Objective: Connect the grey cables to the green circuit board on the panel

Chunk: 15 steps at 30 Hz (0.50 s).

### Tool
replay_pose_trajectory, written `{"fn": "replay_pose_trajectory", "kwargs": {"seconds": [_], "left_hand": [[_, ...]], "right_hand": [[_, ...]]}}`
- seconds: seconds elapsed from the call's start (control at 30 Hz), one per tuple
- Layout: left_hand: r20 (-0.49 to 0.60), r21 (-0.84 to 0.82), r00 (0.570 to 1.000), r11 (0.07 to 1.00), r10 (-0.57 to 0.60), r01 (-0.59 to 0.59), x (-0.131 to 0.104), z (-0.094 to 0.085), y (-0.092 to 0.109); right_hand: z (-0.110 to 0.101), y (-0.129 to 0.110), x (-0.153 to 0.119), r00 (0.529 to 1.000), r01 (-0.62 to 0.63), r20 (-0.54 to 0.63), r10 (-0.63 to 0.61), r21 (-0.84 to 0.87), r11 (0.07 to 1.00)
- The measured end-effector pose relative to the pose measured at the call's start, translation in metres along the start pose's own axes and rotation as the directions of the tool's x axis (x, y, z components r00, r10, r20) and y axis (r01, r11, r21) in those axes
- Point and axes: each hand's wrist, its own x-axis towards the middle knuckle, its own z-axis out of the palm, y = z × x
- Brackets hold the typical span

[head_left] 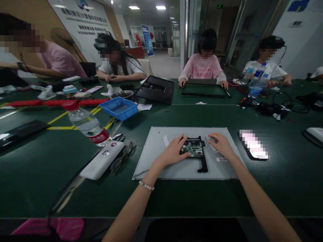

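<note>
A green circuit board [193,150] sits in a black plastic frame [203,164] on a flat grey-white panel [151,171]. From the left, my left hand [173,151] grips the board and frame, its fingers at the upper edge and its thumb at the lower. Just right of the frame, my right hand [220,144] is closed, fingertips together beside a small white piece. What those fingers pinch, if anything, is too small to make out. White labels [222,159] show on the panel near my right wrist.
Left of the panel are glasses [123,157], a white power bank [102,161], a tilted water bottle [87,124] and a blue tray [119,108]. A phone [253,146] lies right. Across the green table, a person holds a black frame [205,95]; other people sit alongside.
</note>
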Motion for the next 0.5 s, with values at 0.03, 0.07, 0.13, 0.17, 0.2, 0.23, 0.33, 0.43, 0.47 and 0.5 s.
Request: {"fn": "replay_pose_trajectory", "kwargs": {"seconds": [0.03, 0.07, 0.13, 0.17, 0.2, 0.23, 0.33, 0.43, 0.47, 0.5], "left_hand": [[0.004, 0.004, 1.0, 1.0, -0.002, 0.002, 0.0003, 0.0005, 0.0001], [0.006, 0.007, 1.0, 1.0, -0.004, 0.004, 0.0007, 0.001, 0.0002], [0.006, 0.013, 1.0, 1.0, -0.005, 0.005, 0.0015, 0.0017, 0.0001], [0.005, 0.016, 1.0, 1.0, -0.005, 0.005, 0.0018, 0.0019, 0.0001], [0.005, 0.019, 1.0, 1.0, -0.005, 0.005, 0.0019, 0.0022, 0.0], [0.004, 0.022, 1.0, 1.0, -0.006, 0.006, 0.002, 0.0024, 0.0], [0.004, 0.037, 1.0, 0.999, -0.004, 0.004, 0.0018, 0.0031, 0.0001], [0.004, 0.047, 1.0, 0.999, 0.002, -0.002, 0.0016, 0.0036, 0.0001], [0.005, 0.048, 1.0, 0.999, 0.005, -0.005, 0.0016, 0.0037, 0.0], [0.005, 0.051, 1.0, 0.999, 0.007, -0.007, 0.0017, 0.0037, -0.0001]], "right_hand": [[0.0001, -0.0008, -0.0001, 1.0, 0.002, -0.001, -0.002, -0.01, 1.0], [0.0003, -0.0014, -0.0004, 1.0, 0.003, -0.004, -0.003, -0.015, 1.0], [0.0012, -0.002, -0.0013, 1.0, -0.003, -0.013, 0.003, -0.02, 1.0], [0.0018, -0.0021, -0.0017, 1.0, -0.01, -0.021, 0.009, -0.022, 1.0], [0.0024, -0.002, -0.002, 0.999, -0.017, -0.029, 0.016, -0.024, 1.0], [0.0031, -0.0019, -0.0021, 0.999, -0.026, -0.038, 0.025, -0.027, 0.999], [0.005, -0.0018, -0.0008, 0.997, -0.053, -0.058, 0.05, -0.046, 0.998], [0.0061, -0.0028, 0.0019, 0.996, -0.071, -0.063, 0.067, -0.074, 0.995], [0.0062, -0.0036, 0.0026, 0.996, -0.07, -0.067, 0.065, -0.083, 0.994], [0.0062, -0.0045, 0.0031, 0.996, -0.064, -0.069, 0.058, -0.091, 0.994]]}}
